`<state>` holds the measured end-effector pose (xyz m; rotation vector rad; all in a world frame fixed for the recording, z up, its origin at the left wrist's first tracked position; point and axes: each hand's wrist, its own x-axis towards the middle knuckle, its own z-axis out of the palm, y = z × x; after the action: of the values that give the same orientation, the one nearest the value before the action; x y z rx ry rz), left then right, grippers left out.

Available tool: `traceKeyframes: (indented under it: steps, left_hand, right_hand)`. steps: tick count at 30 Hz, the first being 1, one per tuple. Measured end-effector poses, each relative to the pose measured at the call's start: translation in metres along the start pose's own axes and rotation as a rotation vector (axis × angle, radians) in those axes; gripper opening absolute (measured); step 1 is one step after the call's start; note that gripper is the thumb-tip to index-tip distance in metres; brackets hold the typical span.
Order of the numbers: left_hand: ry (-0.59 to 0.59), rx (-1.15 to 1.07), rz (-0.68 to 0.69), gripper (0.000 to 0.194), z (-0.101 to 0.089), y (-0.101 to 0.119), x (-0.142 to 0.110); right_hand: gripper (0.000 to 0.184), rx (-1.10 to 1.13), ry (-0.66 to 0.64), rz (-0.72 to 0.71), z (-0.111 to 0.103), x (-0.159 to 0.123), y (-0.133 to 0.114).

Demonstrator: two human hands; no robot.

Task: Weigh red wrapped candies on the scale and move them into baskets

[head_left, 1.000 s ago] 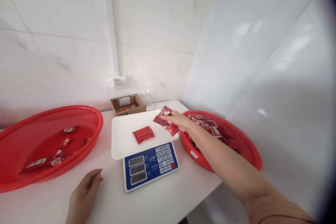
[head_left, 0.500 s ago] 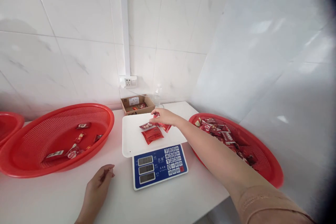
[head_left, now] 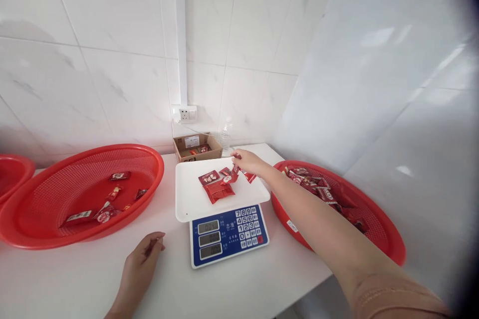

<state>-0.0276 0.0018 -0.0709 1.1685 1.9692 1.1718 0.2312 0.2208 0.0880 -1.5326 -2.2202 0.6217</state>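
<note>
Right hand [head_left: 250, 161] reaches over the scale's white tray [head_left: 190, 203] at 12 o'clock, fingers pinching red candy packets [head_left: 247, 175] just above the tray's small pile [head_left: 218, 185], w/ the full red basket [head_left: 377, 232] at 3 o'clock; left hand [head_left: 144, 258] rests loosely curled, empty, on the counter [head_left: 232, 289] at 7.

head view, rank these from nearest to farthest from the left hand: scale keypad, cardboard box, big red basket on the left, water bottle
From the left hand, resting on the table:
1. Scale keypad, just to its right, and big red basket, just behind it to the left: too close to call.
2. Cardboard box, at the back wall.
3. Water bottle, right of the box, slightly farther.
</note>
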Motion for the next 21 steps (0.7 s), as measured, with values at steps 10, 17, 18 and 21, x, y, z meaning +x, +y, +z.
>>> traceKeyframes:
  steps: [10, 17, 18, 21]
  left_hand:
    - [-0.004, -0.004, 0.020, 0.044, 0.001, -0.001, 0.001]
    - [-0.029, 0.027, -0.008, 0.041, 0.000, 0.001, 0.000]
    - [-0.028, 0.030, -0.004, 0.041, 0.001, 0.002, 0.000]
    - [-0.018, 0.037, 0.012, 0.041, 0.001, 0.005, 0.000]
  right_hand:
    - [0.031, -0.109, 0.197, -0.022, -0.008, -0.001, -0.008]
    - [0.032, -0.195, 0.127, 0.012, -0.020, -0.009, 0.006]
    - [0.032, -0.172, 0.113, -0.001, -0.019, -0.009, 0.007]
    - [0.034, -0.033, 0.043, -0.052, -0.010, -0.005, 0.006]
